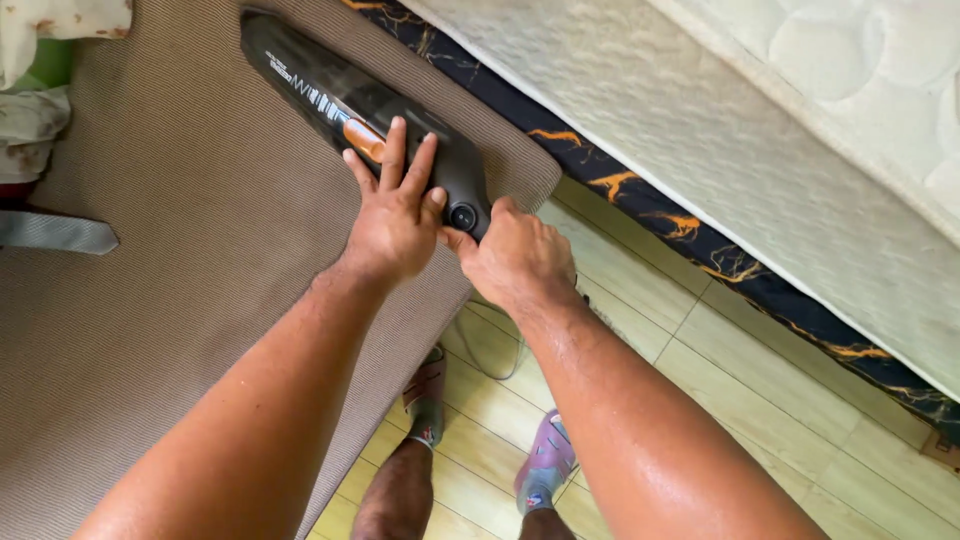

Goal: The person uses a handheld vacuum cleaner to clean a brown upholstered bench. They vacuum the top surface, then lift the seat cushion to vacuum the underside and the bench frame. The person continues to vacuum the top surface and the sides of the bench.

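Note:
A long black handheld device [320, 90] with an orange part lies flat on a brown ribbed cushion [170, 260]. My left hand [392, 215] rests on top of the device's near end, fingers spread over the orange part. My right hand [515, 258] grips the device's rounded near end at the cushion's edge, thumb beside a round button [463, 216]. A thin cable [490, 365] hangs down from under my right hand toward the floor.
A white quilted mattress [800, 130] on a black base with orange veins [700, 240] runs diagonally at right. Pale green floor tiles [760, 400] lie between. My feet in sandals [545, 465] stand below. Crumpled cloth [30, 110] sits at far left.

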